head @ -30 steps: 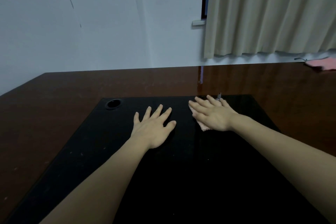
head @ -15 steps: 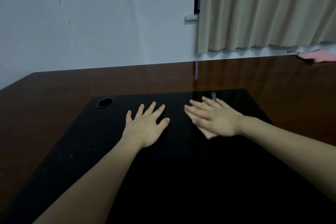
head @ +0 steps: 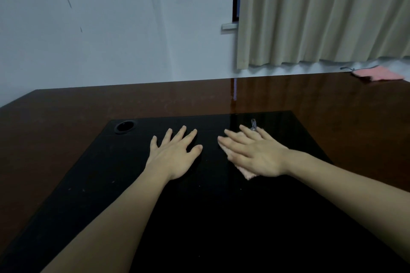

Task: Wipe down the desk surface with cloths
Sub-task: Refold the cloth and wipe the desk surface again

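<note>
While two hands [head: 175,155] [head: 255,155] press flat, two pink cloths [head: 249,174] [head: 380,74] show.

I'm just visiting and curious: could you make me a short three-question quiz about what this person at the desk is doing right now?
1. True or false: the right hand presses flat on a pink cloth lying on the black desk panel.
2. What does the left hand hold?
A. a sponge
B. nothing; it rests flat on the panel
C. a spray bottle
3. Fill in: a second pink cloth lies at the far ____ of the brown desk, near the curtain.

Key: 1 true; 2 B; 3 right
</note>
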### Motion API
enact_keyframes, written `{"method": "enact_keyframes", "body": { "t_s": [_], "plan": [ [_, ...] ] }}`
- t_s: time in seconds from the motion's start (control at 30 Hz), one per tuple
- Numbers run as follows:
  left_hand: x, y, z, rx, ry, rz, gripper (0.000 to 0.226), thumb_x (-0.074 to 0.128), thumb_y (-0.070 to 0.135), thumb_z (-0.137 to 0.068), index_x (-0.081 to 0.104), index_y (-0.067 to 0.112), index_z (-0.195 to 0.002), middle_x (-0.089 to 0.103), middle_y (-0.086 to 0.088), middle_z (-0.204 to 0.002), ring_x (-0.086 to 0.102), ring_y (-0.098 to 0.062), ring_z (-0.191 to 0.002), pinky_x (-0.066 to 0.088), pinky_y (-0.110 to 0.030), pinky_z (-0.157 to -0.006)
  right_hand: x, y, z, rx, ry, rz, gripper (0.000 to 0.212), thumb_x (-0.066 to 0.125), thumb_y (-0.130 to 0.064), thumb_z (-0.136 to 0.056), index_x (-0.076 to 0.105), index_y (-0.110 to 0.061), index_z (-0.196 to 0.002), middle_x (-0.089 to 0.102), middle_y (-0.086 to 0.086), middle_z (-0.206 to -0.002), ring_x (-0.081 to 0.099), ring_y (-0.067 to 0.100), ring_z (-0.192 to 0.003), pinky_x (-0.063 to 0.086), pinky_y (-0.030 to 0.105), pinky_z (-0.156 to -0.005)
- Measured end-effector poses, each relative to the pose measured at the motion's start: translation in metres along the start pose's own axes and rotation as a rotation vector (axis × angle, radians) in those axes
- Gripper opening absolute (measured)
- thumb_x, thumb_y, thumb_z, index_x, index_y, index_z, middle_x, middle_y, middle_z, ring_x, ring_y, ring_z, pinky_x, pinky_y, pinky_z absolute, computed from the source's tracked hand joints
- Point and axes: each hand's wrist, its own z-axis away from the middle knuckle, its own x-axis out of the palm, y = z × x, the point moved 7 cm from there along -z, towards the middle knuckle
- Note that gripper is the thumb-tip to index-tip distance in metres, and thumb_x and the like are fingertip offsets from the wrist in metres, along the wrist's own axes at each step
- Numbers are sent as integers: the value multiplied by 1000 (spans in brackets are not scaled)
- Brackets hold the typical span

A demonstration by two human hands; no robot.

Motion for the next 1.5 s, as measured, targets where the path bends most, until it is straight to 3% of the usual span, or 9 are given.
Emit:
{"method": "enact_keyframes", "body": {
  "t_s": [0.23,0.47,0.6,0.9,1.07,1.23,1.5],
  "plan": [
    [0,-1,-1,3,5,3,62,17,68,-100,4,50,-158,-7,15,-168,-9,-21,-156,-7,-56,-123,4,12,17,-1,-16,-15,56,10,-70,-99,-10,-62,-152,-17,-28,-163,-23,11,-152,-14,47,-124],
    [0,-1,1,8,17,13,61,18,67,-101,6,49,-158,-6,15,-168,-9,-20,-156,-8,-56,-123,-16,71,-40,225,64,-43,58,11,-66,-103,-6,-54,-156,-9,-19,-168,-12,24,-156,-6,54,-124],
    [-2,0,0,8,12,19,61,20,67,-101,7,49,-158,-5,15,-168,-8,-21,-156,-7,-56,-122,-20,72,-48,283,75,-59,58,13,-63,-104,-4,-51,-158,-8,-16,-169,-11,27,-156,-6,57,-123],
    [-9,15,1,60,8,15,58,18,61,-104,15,44,-159,4,13,-169,0,-25,-157,-6,-62,-121,5,16,25,26,11,-24,56,13,-65,-104,-8,-56,-155,-13,-23,-166,-18,19,-155,-13,51,-123],
    [-14,51,-7,110,17,104,58,24,61,-104,19,43,-158,8,14,-169,4,-24,-156,-3,-62,-122,5,27,35,18,-8,-35,55,12,-67,-102,-9,-59,-153,-15,-26,-164,-22,16,-153,-15,47,-123],
    [6,80,-18,108,-45,58,61,24,63,-103,11,43,-160,-2,11,-170,-7,-26,-156,-8,-62,-119,-5,61,5,108,27,-44,54,8,-66,-102,-8,-59,-154,-13,-25,-165,-17,17,-155,-10,50,-125],
    [11,80,-20,107,-4,30,61,19,62,-103,8,44,-160,-5,13,-169,-10,-23,-156,-10,-59,-121,-23,117,-44,280,79,-64,57,10,-65,-103,-5,-53,-157,-8,-19,-169,-11,24,-157,-6,56,-124]
  ]
}}
